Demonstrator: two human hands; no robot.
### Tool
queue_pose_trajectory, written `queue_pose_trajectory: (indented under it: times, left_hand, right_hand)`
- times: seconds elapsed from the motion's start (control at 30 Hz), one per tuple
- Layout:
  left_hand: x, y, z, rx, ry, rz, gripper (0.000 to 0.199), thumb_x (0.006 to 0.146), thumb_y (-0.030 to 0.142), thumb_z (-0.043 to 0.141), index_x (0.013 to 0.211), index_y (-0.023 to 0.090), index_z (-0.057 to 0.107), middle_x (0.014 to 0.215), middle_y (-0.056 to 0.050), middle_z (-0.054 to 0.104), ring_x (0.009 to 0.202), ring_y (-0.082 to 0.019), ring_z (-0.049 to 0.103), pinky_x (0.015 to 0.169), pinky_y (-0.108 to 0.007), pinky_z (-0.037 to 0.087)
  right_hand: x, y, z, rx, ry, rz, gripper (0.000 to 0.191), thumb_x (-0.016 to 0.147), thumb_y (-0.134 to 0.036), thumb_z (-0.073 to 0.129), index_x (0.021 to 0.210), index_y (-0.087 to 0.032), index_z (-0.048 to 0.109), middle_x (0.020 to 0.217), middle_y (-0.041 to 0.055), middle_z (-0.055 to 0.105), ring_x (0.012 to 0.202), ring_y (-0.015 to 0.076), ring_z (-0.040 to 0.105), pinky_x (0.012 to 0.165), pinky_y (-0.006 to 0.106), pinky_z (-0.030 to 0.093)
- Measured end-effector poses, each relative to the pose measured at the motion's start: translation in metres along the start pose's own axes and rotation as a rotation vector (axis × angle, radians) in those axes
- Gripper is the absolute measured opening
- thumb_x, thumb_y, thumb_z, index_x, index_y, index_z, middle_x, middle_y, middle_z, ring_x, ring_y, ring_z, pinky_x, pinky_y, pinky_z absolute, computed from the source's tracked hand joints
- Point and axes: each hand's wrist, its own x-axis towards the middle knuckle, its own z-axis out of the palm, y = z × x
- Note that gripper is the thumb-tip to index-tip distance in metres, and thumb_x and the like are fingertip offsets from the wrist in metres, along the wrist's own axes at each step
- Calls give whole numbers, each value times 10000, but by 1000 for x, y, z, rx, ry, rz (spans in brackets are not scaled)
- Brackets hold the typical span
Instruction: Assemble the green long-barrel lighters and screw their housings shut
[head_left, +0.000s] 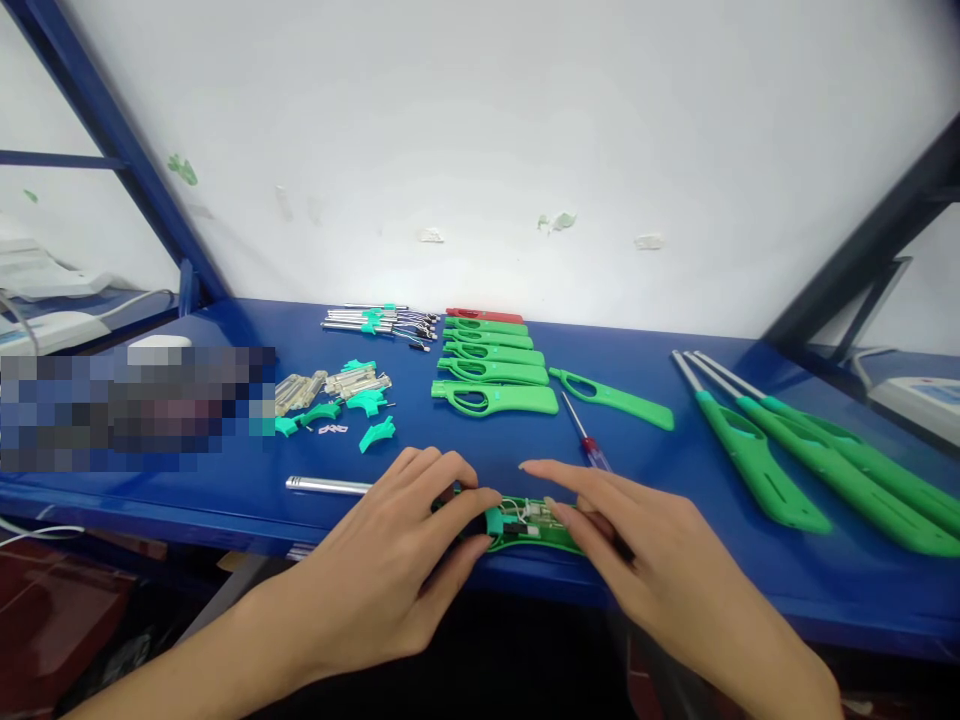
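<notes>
An opened green gas lighter (pixel 529 545) lies along the front edge of the blue table, its metal tube (pixel 328 486) pointing left. My left hand (pixel 397 545) is closed around its front part, fingertips at the turquoise trigger (pixel 495 522). Thin wires and a small black part show inside the shell. My right hand (pixel 660 550) grips the rear of the lighter, thumb at the clear fuel tank (pixel 551 514), index finger stretched above it. Its other fingers are partly hidden. A screwdriver (pixel 589 440) with a red handle lies just behind.
Several green half shells (pixel 495 398) and one red are stacked in a row. Metal tubes with wires (pixel 367 322), clear tanks (pixel 352 381) and turquoise triggers (pixel 377 433) lie at left. Whole green lighters (pixel 772 480) lie at right. A person is blurred at far left.
</notes>
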Motion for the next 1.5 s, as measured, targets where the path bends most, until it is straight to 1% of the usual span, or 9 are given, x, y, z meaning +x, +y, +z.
queue_pose_trajectory:
  times: [0.23, 0.47, 0.57, 0.67, 0.77, 0.9, 1.07, 1.33, 1.5]
  left_hand:
    - [-2, -2, 5, 21, 5, 17, 266, 1108, 253, 562, 1357, 170, 600, 1241, -121, 610, 1112, -293, 600, 1042, -529, 484]
    - [-3, -5, 9, -25, 33, 9, 258, 1095, 265, 588, 1345, 199, 600, 1192, -111, 612, 1024, -289, 591, 918, -478, 534]
    - [-5, -8, 11, -64, 48, 1, 283, 1092, 297, 613, 1363, 217, 596, 1166, -98, 606, 1013, -280, 587, 900, -461, 539]
    - [-6, -10, 12, -95, 39, -15, 286, 1094, 323, 620, 1361, 221, 602, 1154, -90, 599, 1018, -271, 589, 909, -455, 542]
    - [-5, -10, 12, -96, 35, -11, 289, 1095, 327, 621, 1362, 219, 604, 1160, -91, 598, 1019, -270, 593, 910, -458, 541]
    - [-5, -10, 11, -88, 47, 1, 277, 1099, 323, 612, 1352, 211, 602, 1151, -95, 605, 1012, -272, 595, 902, -459, 539]
    - [-5, -12, 13, -80, 64, 28, 279, 1104, 312, 597, 1357, 195, 589, 1137, -101, 598, 986, -270, 581, 885, -466, 537]
    - [-6, -12, 14, -69, 81, 41, 301, 1095, 313, 613, 1370, 193, 578, 1131, -102, 609, 981, -276, 580, 879, -476, 549]
    - [-8, -13, 16, -44, 92, 41, 386, 1102, 341, 607, 1453, 205, 525, 1149, -102, 630, 997, -281, 607, 912, -495, 558]
  right_hand:
    - [-5, 3, 0, 13, -15, 41, 351, 1146, -318, 469, 1467, -438, 542, 1240, -70, 791, 926, 150, 798, 863, 300, 601]
    - [-8, 0, -2, 43, -5, 27, 357, 1144, -325, 466, 1467, -452, 555, 1185, -77, 796, 918, 131, 788, 846, 271, 596]
    - [-14, 1, -14, 140, 102, -16, 294, 1124, -305, 507, 1342, -444, 647, 1000, -100, 797, 812, 105, 763, 749, 207, 580]
    - [-15, 12, -33, 135, 316, 51, 204, 1108, -332, 534, 1172, -392, 719, 838, -83, 756, 721, 124, 730, 712, 216, 587]
    - [-2, 38, -47, -147, 378, 113, 238, 1088, -431, 557, 1200, -326, 738, 1132, 8, 812, 1018, 233, 784, 930, 363, 620]
    - [14, 84, -42, -454, 119, 159, 562, 1125, -491, 362, 1565, -203, 560, 1622, 163, 567, 1519, 386, 518, 1227, 620, 446]
    - [13, 112, -25, -449, -34, 153, 571, 1116, -461, 333, 1523, -167, 606, 1552, 174, 639, 1446, 379, 604, 1158, 605, 531]
    - [14, 102, -33, -444, -38, 190, 382, 1119, -396, 410, 1376, -244, 649, 1217, 100, 816, 1011, 306, 816, 825, 427, 650]
    - [7, 100, -35, -468, -41, 180, 351, 1106, -313, 424, 1389, -276, 628, 1136, 70, 838, 927, 283, 827, 703, 342, 613]
